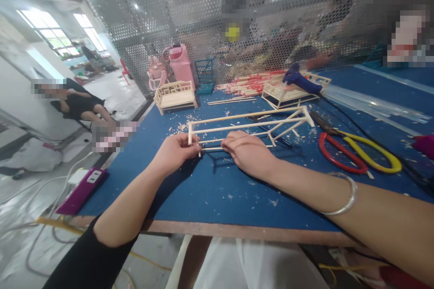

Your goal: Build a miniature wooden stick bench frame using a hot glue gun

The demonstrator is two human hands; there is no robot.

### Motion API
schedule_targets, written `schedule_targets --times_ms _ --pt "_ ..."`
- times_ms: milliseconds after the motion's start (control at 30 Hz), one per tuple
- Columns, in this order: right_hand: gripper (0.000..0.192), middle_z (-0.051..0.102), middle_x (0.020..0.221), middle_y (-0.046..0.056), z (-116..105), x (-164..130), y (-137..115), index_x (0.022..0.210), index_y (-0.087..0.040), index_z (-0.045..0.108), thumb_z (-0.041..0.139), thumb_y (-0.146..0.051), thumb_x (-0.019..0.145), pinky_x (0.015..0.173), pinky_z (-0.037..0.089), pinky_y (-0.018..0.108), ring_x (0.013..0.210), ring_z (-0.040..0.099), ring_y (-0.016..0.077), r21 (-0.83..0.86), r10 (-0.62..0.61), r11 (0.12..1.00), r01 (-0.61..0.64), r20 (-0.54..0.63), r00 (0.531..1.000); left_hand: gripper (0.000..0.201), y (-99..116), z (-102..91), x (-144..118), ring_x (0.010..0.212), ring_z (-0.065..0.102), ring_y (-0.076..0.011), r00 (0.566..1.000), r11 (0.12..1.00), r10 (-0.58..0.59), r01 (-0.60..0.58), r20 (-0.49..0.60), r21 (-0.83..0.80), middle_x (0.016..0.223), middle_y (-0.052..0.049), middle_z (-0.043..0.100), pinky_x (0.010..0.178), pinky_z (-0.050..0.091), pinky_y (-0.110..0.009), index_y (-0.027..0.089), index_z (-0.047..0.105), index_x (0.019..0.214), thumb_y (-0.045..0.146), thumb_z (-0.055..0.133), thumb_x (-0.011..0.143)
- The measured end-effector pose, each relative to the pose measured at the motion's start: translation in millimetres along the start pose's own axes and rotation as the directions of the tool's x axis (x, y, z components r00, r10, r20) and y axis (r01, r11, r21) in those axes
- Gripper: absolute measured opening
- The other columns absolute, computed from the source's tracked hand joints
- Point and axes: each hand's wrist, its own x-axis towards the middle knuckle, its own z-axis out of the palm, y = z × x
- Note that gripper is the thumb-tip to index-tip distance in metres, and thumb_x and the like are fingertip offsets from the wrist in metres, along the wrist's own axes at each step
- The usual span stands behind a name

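Mid-assembly, I'd judge: left hand point(176, 151) and right hand point(246, 150) both pinch a thin wooden stick point(213, 148) against the near edge of the stick frame point(251, 126) on the blue table point(217, 194); next needs square alignment, with the glue gun point(300, 80) well apart.

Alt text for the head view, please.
Both hands, left hand and right hand, pinch a thin stick at the near edge of a pale wooden stick frame on a blue table, scissors lying to the right.
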Motion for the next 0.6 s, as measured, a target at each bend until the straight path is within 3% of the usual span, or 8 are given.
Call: schedule_targets --times_ms 167,367,533,600 --pt "0.027 0.064 0.083 0.006 8.5 -3.8 9.3 0.082 -0.021 0.064 0.04 -0.029 0.092 0.074 0.041 0.029 0.08 0.055 0.0176 0.096 0.005 0.995 0.0 -0.052 0.999 0.03 2.4 1.2 -1.2 0.055 0.054 -0.011 0.999 0.999 0.032 -0.032 0.028 -0.008 0.057 0.003 0.06 0.058 0.043 -0.025 0.014 0.064 0.074 0.026 0.077 0.05" --pt "0.027 0.065 0.082 0.005 11.7 -3.4 11.5 0.079 -0.02 0.064 0.042 -0.029 0.092 0.075 0.042 0.029 0.079 0.056 0.0171 0.157 0.032 0.987 -0.02 -0.079 0.996 0.05 5.6 3.1 -3.6 0.055 0.056 -0.0115 1.0 0.999 -0.024 0.024 0.013 -0.028 0.059 0.004 0.06 0.057 0.045 -0.026 0.014 0.065 0.096 0.027 0.077 0.049" --pt "0.028 0.06 0.077 0.004 1.9 -1.3 2.2 0.075 -0.019 0.06 0.038 -0.022 0.092 0.071 0.037 0.026 0.077 0.051 0.0161 0.014 0.012 1.0 -0.012 -0.061 0.998 0.038 7.4 2.7 -4.7 0.061 0.058 -0.014 1.0 0.998 -0.013 0.013 0.002 0.069 0.064 0.0 0.065 0.058 0.046 -0.026 0.014 0.068 0.086 0.033 0.075 0.054" --pt "0.027 0.058 0.077 0.004 -2.5 -0.5 -1.6 0.074 -0.019 0.059 0.038 -0.019 0.091 0.07 0.035 0.025 0.078 0.049 0.0159 -0.048 -0.007 0.999 0.005 -0.048 0.999 0.039 9.3 3.4 -5.3 0.063 0.059 -0.0149 1.0 0.995 -0.017 0.018 -0.011 0.102 0.066 -0.001 0.066 0.057 0.047 -0.026 0.015 0.069 0.092 0.033 0.072 0.057"
